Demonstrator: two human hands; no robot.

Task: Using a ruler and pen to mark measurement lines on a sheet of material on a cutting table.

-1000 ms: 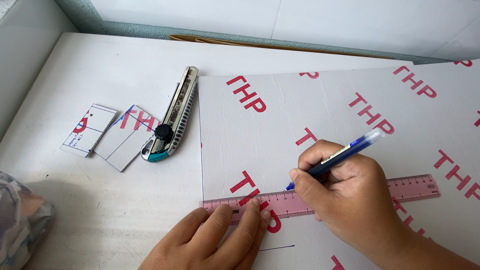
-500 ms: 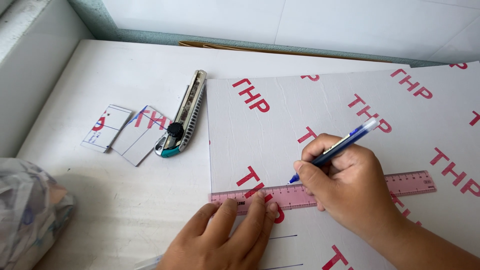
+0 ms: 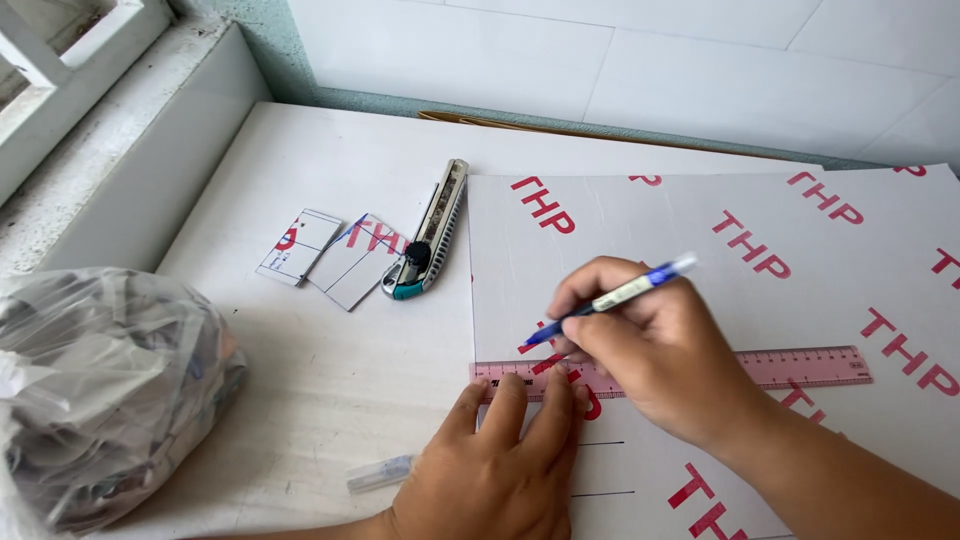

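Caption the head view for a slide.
Left hand pins a pink ruler on white printed board; right hand holds a blue pen against its edge.

Ruler (image 3: 800, 366) middle behind right hand (image 3: 650, 360); sheet (image 3: 760, 270) cut off right.

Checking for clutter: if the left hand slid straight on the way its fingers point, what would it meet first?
The left hand already has fingertips on the pink ruler; beyond it, probably the right hand holding the pen.

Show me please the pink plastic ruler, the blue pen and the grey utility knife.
pink plastic ruler (image 3: 800, 365), head view, its bare right half.
blue pen (image 3: 625, 293), head view, mid-barrel.
grey utility knife (image 3: 435, 232), head view, its metal body.
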